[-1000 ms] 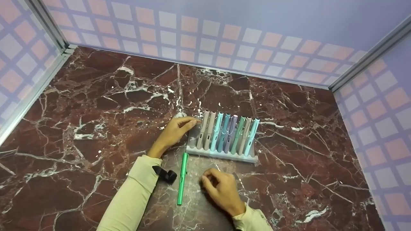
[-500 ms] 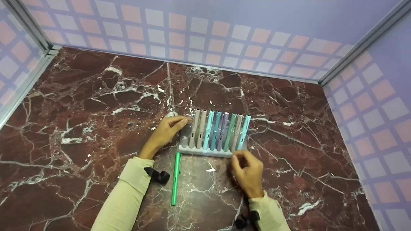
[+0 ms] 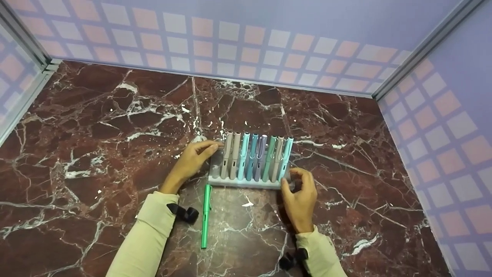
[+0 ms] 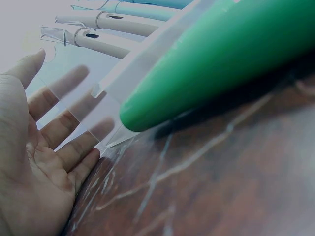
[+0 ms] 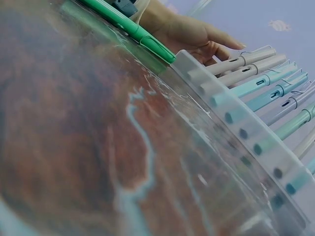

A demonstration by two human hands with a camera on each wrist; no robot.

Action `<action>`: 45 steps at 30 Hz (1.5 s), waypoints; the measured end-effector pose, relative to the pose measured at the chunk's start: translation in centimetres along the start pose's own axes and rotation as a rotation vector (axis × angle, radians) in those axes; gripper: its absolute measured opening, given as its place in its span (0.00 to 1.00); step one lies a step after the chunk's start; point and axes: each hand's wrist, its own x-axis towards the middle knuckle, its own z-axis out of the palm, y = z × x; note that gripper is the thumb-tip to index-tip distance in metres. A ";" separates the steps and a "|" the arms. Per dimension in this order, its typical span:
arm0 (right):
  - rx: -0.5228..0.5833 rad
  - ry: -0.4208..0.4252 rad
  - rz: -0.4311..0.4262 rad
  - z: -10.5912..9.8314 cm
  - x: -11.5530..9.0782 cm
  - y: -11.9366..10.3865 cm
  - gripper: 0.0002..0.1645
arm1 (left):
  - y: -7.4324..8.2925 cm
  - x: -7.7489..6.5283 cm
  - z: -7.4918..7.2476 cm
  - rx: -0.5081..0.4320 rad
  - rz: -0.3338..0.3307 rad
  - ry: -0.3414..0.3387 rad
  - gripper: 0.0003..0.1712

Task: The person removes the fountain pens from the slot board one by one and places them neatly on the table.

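A translucent pen stand (image 3: 246, 184) holds a row of capped pens (image 3: 253, 157) in grey-brown, light blue, teal, purple and green. My left hand (image 3: 194, 161) is at the stand's left end; in the left wrist view its fairly straight fingers (image 4: 74, 120) show through the clear panel, thumb raised apart. At the right end, my right hand (image 3: 301, 196) holds the stand's corner, thumb at the front edge and fingers bent round the side. A bright green pen (image 3: 206, 217) lies on the table before the stand's left corner. My right hand is out of the right wrist view.
The dark red marbled table (image 3: 127, 161) has white veins and pale flecks behind the stand. Pale purple panels with a checked band (image 3: 230, 50) enclose the back and sides. Black wrist cameras (image 3: 186, 214) sit on both sleeves.
My right hand has moved right and forward from beside the green pen to the stand's right end. My left hand stays by the left end. The head view has shifted slightly.
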 end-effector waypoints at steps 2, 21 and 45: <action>0.030 -0.037 0.073 0.0 -0.1 -0.1 0.20 | 0.0 0.0 0.0 -0.006 -0.001 0.002 0.17; -0.040 -0.202 0.143 0.0 -0.1 -0.1 0.10 | -0.1 0.0 0.4 -0.045 0.017 0.029 0.16; -0.047 -0.208 0.130 0.1 -0.1 -0.2 0.10 | 1.0 0.0 0.4 -0.010 0.016 0.017 0.16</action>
